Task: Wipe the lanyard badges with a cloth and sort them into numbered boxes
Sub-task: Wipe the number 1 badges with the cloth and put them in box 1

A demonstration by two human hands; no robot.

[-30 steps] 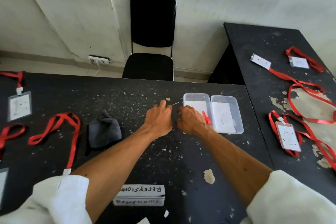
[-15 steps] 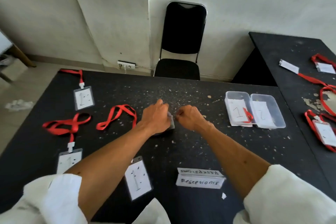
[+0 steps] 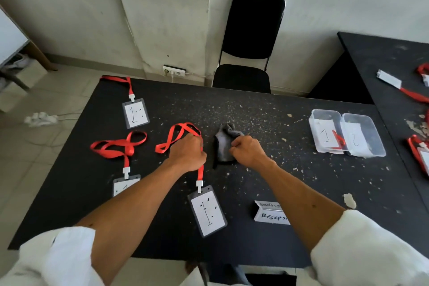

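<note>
Head-camera view down onto a black speckled bench (image 3: pixel 232 109); I place everything from the grey cloth (image 3: pixel 224 146) crumpled at its middle.

Nearest me, below and left of the cloth, a badge (image 3: pixel 207 212) marked 1 lies flat, not yet boxed. Below and right of the cloth stands a folded name card (image 3: pixel 270 216).

My left hand (image 3: pixel 188 153), just left of the cloth, is clenched around that badge's red lanyard (image 3: pixel 201 173), which loops out beyond the knuckles. My right hand (image 3: pixel 247 151) is at the cloth's right edge, fingers curled and pinching the fabric.

Further left of the cloth, a second badge (image 3: pixel 126 184) is partly hidden by my forearm. A third badge (image 3: pixel 135 114), marked 1, lies up and left.

Far right of the cloth sit two clear boxes side by side. Of these, box 1 (image 3: pixel 325 132) holds something with a red strap, and box 2 (image 3: pixel 363 138) shows only its paper label. More badges lie on a second bench (image 3: pixel 376 58) beyond the boxes.

I judge the job barely begun: perhaps one badge sorted, this one about to be wiped, the rest waiting.
</note>
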